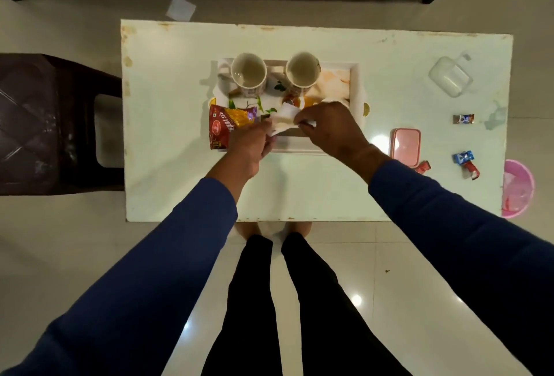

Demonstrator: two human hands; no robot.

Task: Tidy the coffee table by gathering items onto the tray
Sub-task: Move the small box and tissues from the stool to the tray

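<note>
A white tray [356,91] with a floral print sits in the middle of the white coffee table [299,190]. Two empty mugs [248,73] [302,71] stand at its far side. A red and yellow snack packet [227,124] lies on the tray's near left corner. My left hand [251,145] and my right hand [329,127] both pinch a white paper napkin [286,118] over the tray's front part. A pink lidded box [404,145] and several wrapped candies [463,118] [463,157] [422,166] lie on the table to the right.
A clear plastic container [449,79] rests at the table's far right. A pink bin [518,187] stands on the floor by the right edge. A dark stool [45,124] is left of the table. A white paper [180,8] lies on the floor beyond it.
</note>
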